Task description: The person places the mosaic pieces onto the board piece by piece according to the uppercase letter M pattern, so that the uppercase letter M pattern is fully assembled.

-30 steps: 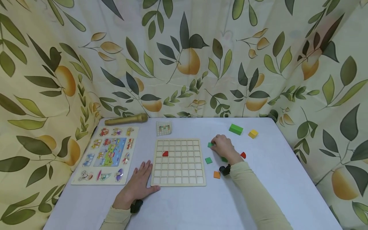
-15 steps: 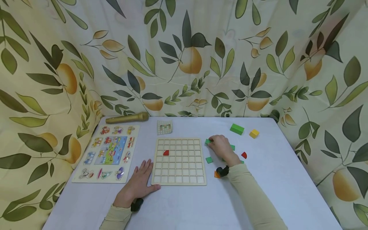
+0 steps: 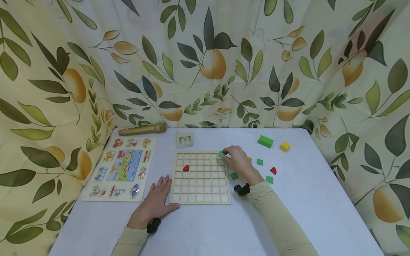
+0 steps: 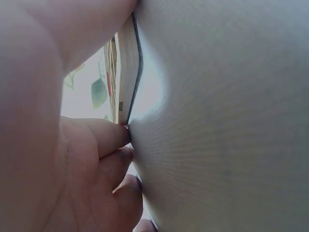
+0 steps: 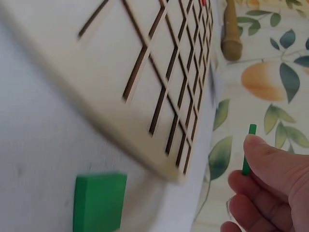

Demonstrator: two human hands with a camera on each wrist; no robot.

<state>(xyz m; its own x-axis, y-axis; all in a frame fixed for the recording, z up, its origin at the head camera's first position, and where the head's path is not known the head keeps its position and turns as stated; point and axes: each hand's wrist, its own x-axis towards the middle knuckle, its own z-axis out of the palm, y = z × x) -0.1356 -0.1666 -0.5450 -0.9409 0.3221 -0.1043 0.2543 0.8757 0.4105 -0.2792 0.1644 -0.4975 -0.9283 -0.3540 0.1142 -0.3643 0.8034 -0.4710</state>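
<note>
A wooden grid board [image 3: 200, 177] lies in the middle of the white table, with one red piece [image 3: 185, 168] in a cell near its upper left. My right hand [image 3: 235, 160] pinches a small green square tile [image 3: 221, 154] just over the board's upper right corner; the right wrist view shows the tile [image 5: 249, 150] edge-on at my fingertips, above the board [image 5: 159, 82]. My left hand [image 3: 157, 202] lies flat on the table, its fingers touching the board's lower left edge [image 4: 126, 72].
Loose tiles lie right of the board: green ones [image 3: 234, 176] [image 3: 259, 162] [image 3: 269, 179], a red one [image 3: 273, 170]. A green block [image 3: 265, 141] and yellow cube [image 3: 284, 146] sit farther back. A picture puzzle [image 3: 123, 169], a gold microphone [image 3: 142, 129] and a small card [image 3: 184, 139] lie left and behind.
My right hand has lifted a green tile from the pile and carried it left to the board's upper right corner. The left hand has stayed put.
</note>
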